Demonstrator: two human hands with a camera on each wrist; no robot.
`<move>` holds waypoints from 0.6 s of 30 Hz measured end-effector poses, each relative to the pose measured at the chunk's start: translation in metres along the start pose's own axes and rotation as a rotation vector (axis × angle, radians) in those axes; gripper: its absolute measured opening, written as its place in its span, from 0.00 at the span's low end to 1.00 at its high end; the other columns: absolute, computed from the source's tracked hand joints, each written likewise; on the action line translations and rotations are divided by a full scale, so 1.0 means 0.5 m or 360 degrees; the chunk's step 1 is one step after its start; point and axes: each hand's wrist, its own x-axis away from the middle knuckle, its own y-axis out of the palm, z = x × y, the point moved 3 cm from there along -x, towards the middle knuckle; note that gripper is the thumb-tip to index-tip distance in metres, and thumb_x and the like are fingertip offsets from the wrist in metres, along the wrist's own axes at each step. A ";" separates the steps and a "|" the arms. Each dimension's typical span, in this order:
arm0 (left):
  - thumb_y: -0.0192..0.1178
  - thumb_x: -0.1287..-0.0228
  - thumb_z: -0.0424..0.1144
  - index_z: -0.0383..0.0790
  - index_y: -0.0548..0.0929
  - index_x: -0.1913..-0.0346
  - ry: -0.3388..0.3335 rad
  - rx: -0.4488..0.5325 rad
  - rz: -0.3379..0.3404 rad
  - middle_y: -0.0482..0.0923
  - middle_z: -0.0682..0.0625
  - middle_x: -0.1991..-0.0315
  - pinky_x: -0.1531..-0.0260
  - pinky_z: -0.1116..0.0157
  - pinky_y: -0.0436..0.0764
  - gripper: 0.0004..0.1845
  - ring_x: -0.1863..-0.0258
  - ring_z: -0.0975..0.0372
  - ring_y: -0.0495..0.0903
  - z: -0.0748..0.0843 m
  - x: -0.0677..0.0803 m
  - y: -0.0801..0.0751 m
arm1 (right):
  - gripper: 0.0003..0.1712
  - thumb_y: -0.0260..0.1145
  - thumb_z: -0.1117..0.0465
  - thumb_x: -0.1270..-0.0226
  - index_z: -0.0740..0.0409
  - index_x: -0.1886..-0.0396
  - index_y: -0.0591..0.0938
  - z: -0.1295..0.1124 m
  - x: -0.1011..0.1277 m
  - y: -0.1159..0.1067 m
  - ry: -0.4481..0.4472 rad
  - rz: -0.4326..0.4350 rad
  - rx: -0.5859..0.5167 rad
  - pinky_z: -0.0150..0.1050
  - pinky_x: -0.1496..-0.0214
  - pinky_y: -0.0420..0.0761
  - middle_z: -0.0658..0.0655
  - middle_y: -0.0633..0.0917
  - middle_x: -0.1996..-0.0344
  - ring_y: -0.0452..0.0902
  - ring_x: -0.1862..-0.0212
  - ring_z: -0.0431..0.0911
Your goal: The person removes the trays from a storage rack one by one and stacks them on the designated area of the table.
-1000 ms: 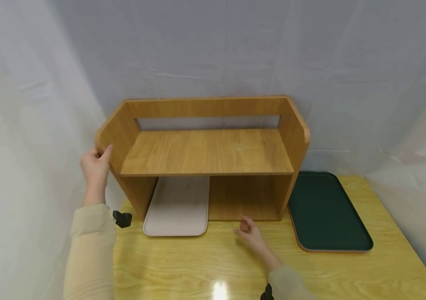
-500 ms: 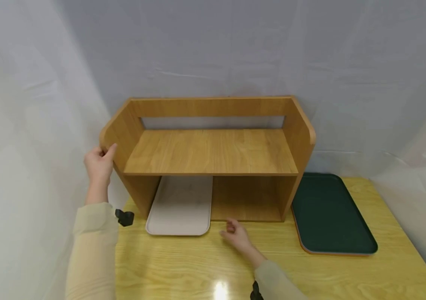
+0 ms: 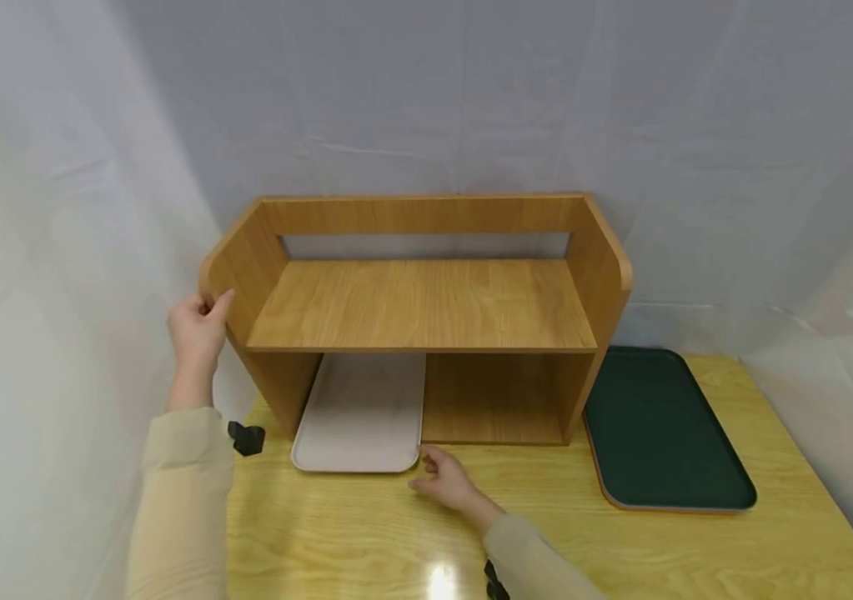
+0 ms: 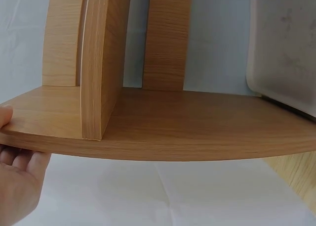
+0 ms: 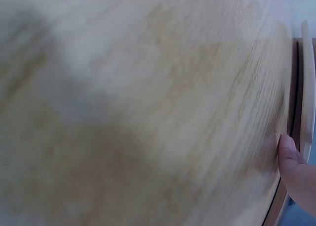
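Observation:
A wooden two-level shelf [image 3: 418, 304] stands at the back of a yellow wooden table [image 3: 366, 542]. My left hand [image 3: 199, 317] grips the front edge of its left side panel, thumb on the inside; in the left wrist view the hand [image 4: 17, 186] wraps under that panel [image 4: 173, 132]. A beige tray [image 3: 362, 417] lies half under the shelf's lower left bay. My right hand [image 3: 437, 479] hovers low over the table with loosely curled fingers, just beside the tray's front right corner, holding nothing. In the right wrist view one fingertip [image 5: 289, 152] lies next to the tray's rim [image 5: 307, 97].
A dark green tray [image 3: 659, 433] lies flat on the table right of the shelf. White cloth hangs behind and at both sides. The table's left edge runs close to the shelf's left panel.
My right hand has slid left along the table, from in front of the empty lower right bay to the beige tray's corner. The left hand keeps its grip on the shelf.

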 end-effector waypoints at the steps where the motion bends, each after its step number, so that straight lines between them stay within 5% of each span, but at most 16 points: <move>1: 0.56 0.42 0.47 0.35 0.65 0.80 0.0001 -0.0004 0.0003 0.61 0.57 0.87 0.89 0.74 0.60 0.20 0.86 0.68 0.60 0.000 0.000 0.000 | 0.31 0.64 0.69 0.48 0.76 0.45 0.65 0.001 -0.004 0.002 0.0009 -0.0015 0.0043 0.43 0.60 0.74 0.70 0.71 0.55 0.68 0.56 0.59; 11: 0.56 0.42 0.46 0.35 0.65 0.81 0.0041 -0.0009 0.0067 0.61 0.58 0.87 0.89 0.74 0.60 0.20 0.86 0.68 0.60 0.001 0.002 -0.005 | 0.33 0.67 0.61 0.49 0.72 0.45 0.68 0.029 -0.041 0.018 0.0030 -0.0154 0.0315 0.44 0.52 0.71 0.67 0.73 0.53 0.70 0.53 0.54; 18: 0.56 0.42 0.48 0.35 0.66 0.79 0.0034 -0.0035 0.0050 0.61 0.57 0.87 0.89 0.75 0.60 0.20 0.85 0.69 0.60 0.000 -0.002 -0.003 | 0.34 0.64 0.61 0.45 0.74 0.43 0.64 0.029 -0.042 0.024 0.0162 -0.0192 0.0230 0.43 0.49 0.70 0.69 0.67 0.45 0.67 0.47 0.56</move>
